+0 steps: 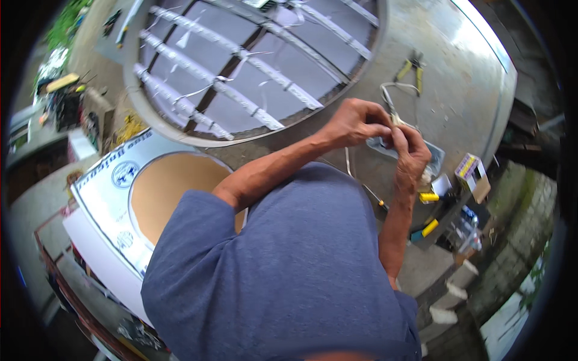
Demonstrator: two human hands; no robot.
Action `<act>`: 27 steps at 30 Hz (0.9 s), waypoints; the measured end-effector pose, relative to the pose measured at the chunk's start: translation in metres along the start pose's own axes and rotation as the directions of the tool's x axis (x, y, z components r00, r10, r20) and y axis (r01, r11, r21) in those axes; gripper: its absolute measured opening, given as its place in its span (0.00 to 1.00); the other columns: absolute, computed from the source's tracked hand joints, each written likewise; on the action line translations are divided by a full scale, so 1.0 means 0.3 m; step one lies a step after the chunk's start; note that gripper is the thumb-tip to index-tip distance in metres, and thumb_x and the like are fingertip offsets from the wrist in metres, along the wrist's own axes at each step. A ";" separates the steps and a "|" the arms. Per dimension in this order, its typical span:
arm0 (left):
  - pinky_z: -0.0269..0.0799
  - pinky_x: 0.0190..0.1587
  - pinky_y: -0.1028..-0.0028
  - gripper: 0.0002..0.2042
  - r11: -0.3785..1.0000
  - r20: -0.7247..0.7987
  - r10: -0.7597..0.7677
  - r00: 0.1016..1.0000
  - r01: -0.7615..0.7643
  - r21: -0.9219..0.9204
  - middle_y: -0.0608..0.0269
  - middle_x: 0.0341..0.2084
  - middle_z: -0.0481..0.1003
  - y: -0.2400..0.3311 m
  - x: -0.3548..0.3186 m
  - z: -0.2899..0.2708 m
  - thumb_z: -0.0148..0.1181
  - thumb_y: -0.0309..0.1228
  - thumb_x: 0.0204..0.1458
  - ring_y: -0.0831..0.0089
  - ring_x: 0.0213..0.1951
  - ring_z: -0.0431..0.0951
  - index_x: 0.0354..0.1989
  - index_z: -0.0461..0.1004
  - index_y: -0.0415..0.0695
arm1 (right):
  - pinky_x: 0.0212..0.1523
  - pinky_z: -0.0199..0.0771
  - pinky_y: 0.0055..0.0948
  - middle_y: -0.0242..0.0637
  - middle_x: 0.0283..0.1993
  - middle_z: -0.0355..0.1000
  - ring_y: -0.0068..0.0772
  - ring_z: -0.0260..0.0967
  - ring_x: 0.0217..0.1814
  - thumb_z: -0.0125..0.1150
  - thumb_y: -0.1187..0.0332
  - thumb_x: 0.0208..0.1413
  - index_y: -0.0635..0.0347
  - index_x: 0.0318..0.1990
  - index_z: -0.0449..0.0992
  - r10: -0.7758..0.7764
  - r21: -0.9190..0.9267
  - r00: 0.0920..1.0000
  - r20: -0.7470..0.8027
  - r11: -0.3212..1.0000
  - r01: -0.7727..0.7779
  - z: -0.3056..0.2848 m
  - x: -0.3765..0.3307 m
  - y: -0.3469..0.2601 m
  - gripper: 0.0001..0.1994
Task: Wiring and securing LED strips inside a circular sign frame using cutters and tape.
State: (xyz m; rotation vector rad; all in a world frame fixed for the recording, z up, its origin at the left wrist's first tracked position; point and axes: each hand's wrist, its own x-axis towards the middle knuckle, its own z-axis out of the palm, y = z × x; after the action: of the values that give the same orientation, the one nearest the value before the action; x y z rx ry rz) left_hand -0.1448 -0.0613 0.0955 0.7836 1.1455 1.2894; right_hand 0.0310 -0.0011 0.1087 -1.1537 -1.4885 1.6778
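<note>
My left hand [359,122] and my right hand [412,150] meet above the metal table, fingers closed in a pinch. Between them they grip a whitish electrical cable [390,96], which loops up beyond the fingertips; its held end is partly hidden. Just past the loop lie yellow-handled pliers [412,73]. Beneath my right hand rests a clear plastic bag [435,157]. To the left, a large round frame [135,90] carries several white light strips [241,53] with thin white wires sticking out.
The metal table [466,90] reaches to the right. Near its edge are a small printed box [468,166], a yellow-handled tool [429,228] and a screwdriver [381,203]. A white-blue sheet [114,192] with a round opening stands at left. Pale blocks [448,298] sit lower right.
</note>
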 end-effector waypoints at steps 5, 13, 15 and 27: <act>0.80 0.44 0.74 0.07 0.999 -0.047 0.008 0.999 -0.006 0.034 0.58 0.33 0.84 0.036 -0.029 -0.015 0.67 0.22 0.56 0.74 0.37 0.83 0.41 0.82 0.33 | 0.38 0.76 0.21 0.32 0.34 0.79 0.20 0.76 0.35 0.65 0.72 0.63 0.65 0.44 0.82 0.013 0.021 0.999 0.032 1.000 -0.013 0.023 0.007 0.004 0.07; 0.76 0.40 0.77 0.07 0.997 -0.016 -0.030 0.999 0.031 0.066 0.63 0.33 0.83 0.052 -0.018 -0.012 0.70 0.27 0.55 0.79 0.37 0.80 0.39 0.83 0.37 | 0.37 0.77 0.20 0.32 0.33 0.80 0.18 0.76 0.33 0.65 0.71 0.63 0.65 0.43 0.83 0.022 0.005 1.000 0.008 1.000 -0.022 0.018 0.004 -0.019 0.07; 0.78 0.42 0.76 0.08 0.991 -0.051 0.016 0.999 -0.009 0.134 0.62 0.33 0.83 0.028 -0.018 -0.008 0.70 0.27 0.55 0.77 0.37 0.81 0.40 0.83 0.37 | 0.36 0.76 0.20 0.32 0.32 0.80 0.18 0.76 0.32 0.66 0.71 0.62 0.65 0.43 0.83 0.012 -0.027 1.000 0.003 1.000 -0.012 0.018 0.008 -0.023 0.07; 0.69 0.39 0.79 0.08 0.986 -0.093 0.059 0.994 -0.043 0.162 0.73 0.33 0.81 -0.003 -0.002 -0.002 0.73 0.30 0.53 0.84 0.34 0.74 0.39 0.81 0.44 | 0.29 0.72 0.24 0.35 0.26 0.78 0.18 0.73 0.26 0.66 0.73 0.58 0.66 0.39 0.82 -0.197 -0.419 0.980 -0.001 0.890 0.178 0.040 0.016 -0.058 0.06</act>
State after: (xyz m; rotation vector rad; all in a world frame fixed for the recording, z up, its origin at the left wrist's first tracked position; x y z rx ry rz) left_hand -0.1452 -0.0621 0.0947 0.8803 1.3266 1.3013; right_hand 0.0163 0.0009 0.1246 -1.2033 -1.9255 1.2276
